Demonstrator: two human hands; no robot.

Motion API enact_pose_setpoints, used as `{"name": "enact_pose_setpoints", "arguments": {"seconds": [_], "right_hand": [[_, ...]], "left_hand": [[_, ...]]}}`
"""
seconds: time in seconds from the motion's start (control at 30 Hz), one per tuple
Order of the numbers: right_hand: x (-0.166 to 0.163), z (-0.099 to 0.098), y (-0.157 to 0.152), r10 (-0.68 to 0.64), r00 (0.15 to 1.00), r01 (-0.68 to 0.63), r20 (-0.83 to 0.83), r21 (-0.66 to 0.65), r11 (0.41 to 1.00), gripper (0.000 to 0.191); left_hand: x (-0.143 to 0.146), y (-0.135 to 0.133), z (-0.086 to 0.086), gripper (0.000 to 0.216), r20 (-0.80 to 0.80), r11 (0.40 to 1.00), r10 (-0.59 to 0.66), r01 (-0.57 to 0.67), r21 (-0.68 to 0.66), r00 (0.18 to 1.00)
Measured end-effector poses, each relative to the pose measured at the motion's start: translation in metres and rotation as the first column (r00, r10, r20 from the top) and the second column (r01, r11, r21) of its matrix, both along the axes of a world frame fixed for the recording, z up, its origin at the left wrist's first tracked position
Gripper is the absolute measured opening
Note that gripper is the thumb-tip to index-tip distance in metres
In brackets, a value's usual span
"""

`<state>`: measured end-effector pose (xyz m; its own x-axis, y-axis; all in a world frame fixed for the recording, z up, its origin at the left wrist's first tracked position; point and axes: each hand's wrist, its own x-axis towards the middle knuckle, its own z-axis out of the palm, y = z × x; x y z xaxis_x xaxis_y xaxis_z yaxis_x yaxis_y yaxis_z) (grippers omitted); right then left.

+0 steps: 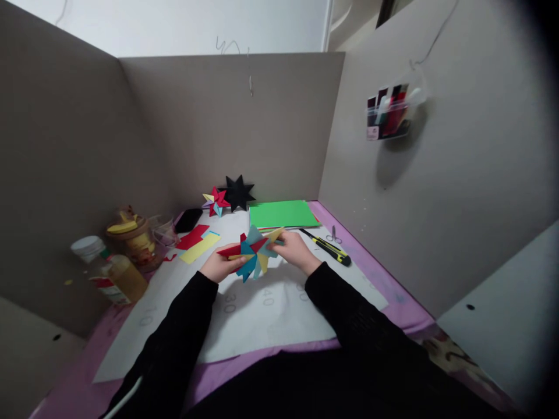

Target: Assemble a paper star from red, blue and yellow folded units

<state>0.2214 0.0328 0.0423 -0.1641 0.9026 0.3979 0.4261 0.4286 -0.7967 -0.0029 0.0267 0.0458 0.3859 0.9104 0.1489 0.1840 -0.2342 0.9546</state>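
Observation:
Between my two hands, above the white sheet [262, 326], is a folded paper star [251, 254] in red, blue, light blue and yellow. My left hand [219, 265] pinches its red and yellow points on the left side. On the other side, my right hand [293, 250] has its fingers closed on a pale yellow and light blue point. Past my left hand lie a yellow paper strip [198, 249] and a red paper piece [193, 237]. A finished-looking multicoloured paper star [216, 202] and a black paper star [238, 192] lean at the back wall.
Green paper sheets [283, 214] lie stacked at the back. To the right are a yellow-black utility knife [329, 249] and small scissors [334, 235]. A bottle [116, 276], a brown-yellow cup [135, 238] and a black phone-like object [188, 220] stand or lie left. Grey panels [236, 116] enclose the table.

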Motion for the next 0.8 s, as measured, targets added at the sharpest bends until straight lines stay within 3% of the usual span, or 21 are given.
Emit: {"name": "enact_pose_setpoints", "arguments": {"seconds": [0.2,0.43,0.57,0.8], "right_hand": [[-0.002,0.027,0.001,0.135,0.985,-0.139,0.105,0.027,0.990,0.028],[-0.006,0.051,0.009,0.163,0.940,-0.188,0.299,0.060,0.980,0.026],[-0.008,0.051,0.014,0.285,0.923,-0.294,0.259,-0.004,0.956,0.033],[-0.006,0.037,0.019,0.349,0.912,-0.345,0.217,-0.059,0.937,0.039]], "left_hand": [[-0.003,0.004,0.017,0.044,0.005,0.998,-0.060,0.060,-0.018,0.998],[-0.009,0.005,0.018,0.039,0.092,0.983,0.075,-0.058,-0.173,0.993],[-0.013,0.009,0.007,0.041,0.181,0.973,0.109,-0.068,-0.219,0.977],[-0.013,0.011,0.001,0.034,0.105,0.966,0.143,-0.115,-0.233,0.984]]}}
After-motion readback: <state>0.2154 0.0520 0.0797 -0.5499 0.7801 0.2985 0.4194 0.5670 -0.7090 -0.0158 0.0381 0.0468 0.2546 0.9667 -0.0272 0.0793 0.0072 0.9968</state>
